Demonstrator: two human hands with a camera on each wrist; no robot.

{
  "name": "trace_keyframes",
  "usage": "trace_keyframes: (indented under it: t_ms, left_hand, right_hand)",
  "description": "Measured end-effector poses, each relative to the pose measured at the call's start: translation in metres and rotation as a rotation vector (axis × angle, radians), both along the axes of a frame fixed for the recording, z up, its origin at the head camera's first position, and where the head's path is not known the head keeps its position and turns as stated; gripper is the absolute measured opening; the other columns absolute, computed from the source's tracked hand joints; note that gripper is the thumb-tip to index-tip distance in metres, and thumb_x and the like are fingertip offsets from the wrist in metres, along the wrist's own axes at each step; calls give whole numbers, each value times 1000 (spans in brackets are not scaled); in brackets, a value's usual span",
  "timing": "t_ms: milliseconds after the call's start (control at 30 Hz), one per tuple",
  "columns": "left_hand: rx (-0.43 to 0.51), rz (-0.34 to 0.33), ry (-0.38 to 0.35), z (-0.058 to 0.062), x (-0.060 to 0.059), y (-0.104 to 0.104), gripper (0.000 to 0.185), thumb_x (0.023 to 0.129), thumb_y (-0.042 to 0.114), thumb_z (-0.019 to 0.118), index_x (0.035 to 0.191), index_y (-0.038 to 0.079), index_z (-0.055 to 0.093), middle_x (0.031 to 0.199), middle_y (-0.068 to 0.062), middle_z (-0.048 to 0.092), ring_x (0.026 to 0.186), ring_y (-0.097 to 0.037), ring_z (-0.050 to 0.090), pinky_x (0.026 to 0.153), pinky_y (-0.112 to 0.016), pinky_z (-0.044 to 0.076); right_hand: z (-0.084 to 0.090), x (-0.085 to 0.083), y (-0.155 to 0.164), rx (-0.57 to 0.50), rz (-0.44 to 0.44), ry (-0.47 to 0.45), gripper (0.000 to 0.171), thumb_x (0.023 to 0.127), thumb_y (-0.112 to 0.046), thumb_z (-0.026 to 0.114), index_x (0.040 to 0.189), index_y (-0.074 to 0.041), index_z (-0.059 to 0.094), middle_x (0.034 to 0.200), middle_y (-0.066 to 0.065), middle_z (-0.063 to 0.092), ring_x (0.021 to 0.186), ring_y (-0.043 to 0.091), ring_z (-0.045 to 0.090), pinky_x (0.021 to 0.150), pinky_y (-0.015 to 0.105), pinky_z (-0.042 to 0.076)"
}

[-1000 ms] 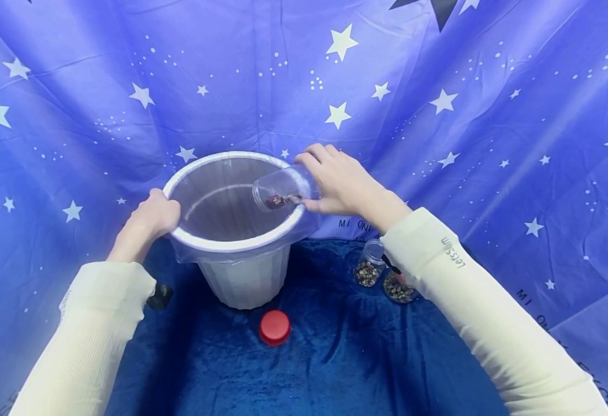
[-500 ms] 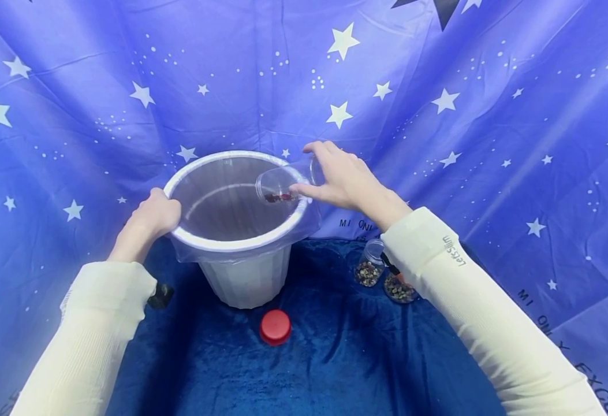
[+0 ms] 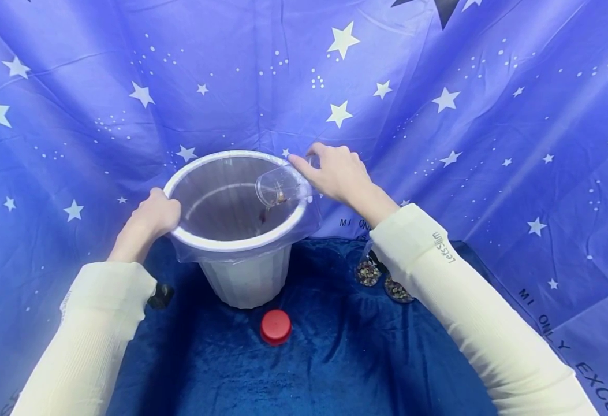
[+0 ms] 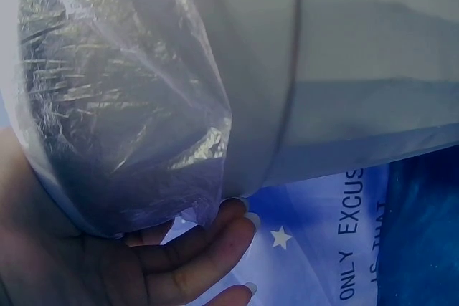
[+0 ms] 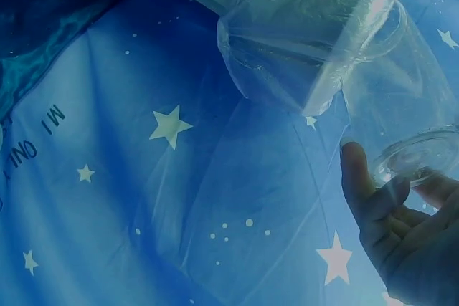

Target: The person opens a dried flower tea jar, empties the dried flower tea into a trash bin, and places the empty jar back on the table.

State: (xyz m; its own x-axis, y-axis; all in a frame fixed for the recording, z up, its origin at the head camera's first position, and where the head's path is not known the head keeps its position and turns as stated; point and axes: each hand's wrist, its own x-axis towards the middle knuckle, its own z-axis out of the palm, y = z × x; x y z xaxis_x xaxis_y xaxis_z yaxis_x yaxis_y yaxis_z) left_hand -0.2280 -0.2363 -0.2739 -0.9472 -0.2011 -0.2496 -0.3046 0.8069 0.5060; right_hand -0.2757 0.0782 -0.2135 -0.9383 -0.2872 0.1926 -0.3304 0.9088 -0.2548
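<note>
I see the white bin (image 3: 243,271), lined with a clear bag (image 4: 129,105), standing on the dark blue cloth (image 3: 335,358); my left hand (image 3: 153,216) grips its rim, probably to keep it steady. My right hand (image 3: 335,173) is closed around the clear jar (image 3: 280,185), tipped mouth-down over the bin so the last dried bits fall in. The red lid (image 3: 275,326) lies apart in front.

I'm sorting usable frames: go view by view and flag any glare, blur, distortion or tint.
Head view: evenly lit and sharp, wide-lens bending at the edges; the tilted clear plastic jar reads cleanly over the white plastic bucket. Left wrist view: close and soft, glare streaks on the crinkled clear liner bag. Right wrist view: strong blue cast, the jar faint and see-through.
</note>
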Motion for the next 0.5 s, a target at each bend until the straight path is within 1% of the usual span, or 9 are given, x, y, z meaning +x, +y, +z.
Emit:
trace_keyframes:
  t_ms: [100, 233, 500]
  left_hand:
    - [0, -3, 2, 0, 0, 0, 64, 93, 25, 23, 142, -17, 15, 119, -34, 45, 114, -50, 45, 99, -64, 37]
    - [-1, -4, 3, 0, -1, 0, 65, 93, 25, 23, 142, -17, 15, 119, -34, 45, 114, -49, 45, 100, -64, 37]
    - [2, -6, 7, 0, -1, 1, 65, 93, 25, 23, 142, -17, 14, 119, -34, 46, 114, -50, 45, 100, -64, 37]
  right_hand:
    - [0, 1, 0, 5, -5, -3, 64, 94, -68, 38, 132, -21, 57, 116, 6, 68, 100, 32, 64, 82, 48, 51]
    - [0, 2, 1, 6, -4, 4, 63, 94, -68, 38, 132, -23, 57, 117, 5, 68, 100, 32, 65, 81, 48, 51]
    - [-1, 1, 2, 7, 4, 5, 62, 94, -68, 39, 132, -22, 58, 118, 5, 68, 100, 31, 65, 81, 47, 51]
